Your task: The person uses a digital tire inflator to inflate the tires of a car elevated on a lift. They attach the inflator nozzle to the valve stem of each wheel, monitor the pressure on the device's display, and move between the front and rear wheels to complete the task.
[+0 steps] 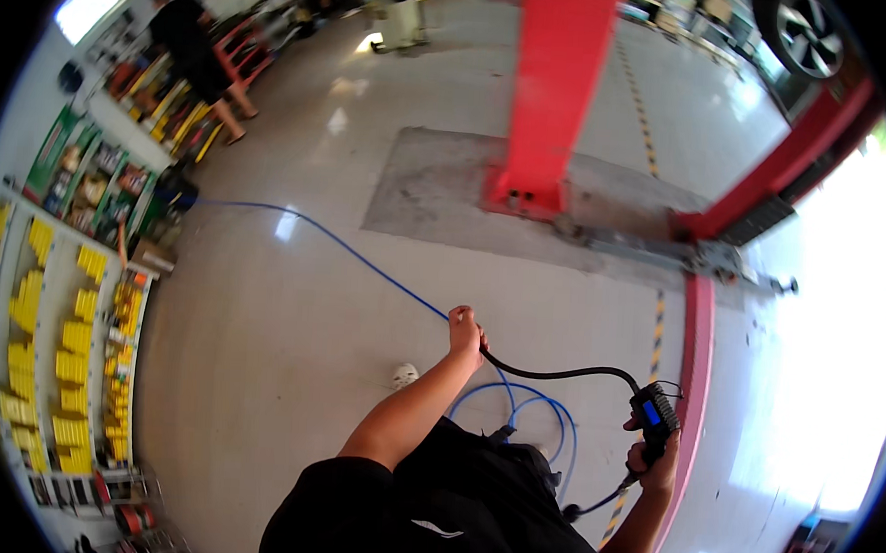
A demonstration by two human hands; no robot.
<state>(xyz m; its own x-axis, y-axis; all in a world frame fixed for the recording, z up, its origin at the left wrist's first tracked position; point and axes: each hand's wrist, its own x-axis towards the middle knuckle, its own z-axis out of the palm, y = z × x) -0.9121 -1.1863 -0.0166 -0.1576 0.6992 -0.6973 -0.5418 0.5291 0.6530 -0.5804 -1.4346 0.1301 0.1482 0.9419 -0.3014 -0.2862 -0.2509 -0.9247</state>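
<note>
Garage floor [290,319], pale and glossy, w/ a grey concrete patch under the red lift post [556,82]. Right hand [657,461] is closed round the grip of a black tyre inflator gauge [653,412] w/ a blue screen, held out at the person's right. Black hose [558,372] arcs from the gauge over to the left hand [466,337], which is fisted round its far end, arm stretched fwd. Blue air line [364,262] runs across the floor from the shelves at left, loops near the person's legs. White scrap [405,376] on the floor just left of the arm. Shelves w/ yellow boxes [68,357] far left; another person [196,48] stands by racks at the back.
</note>
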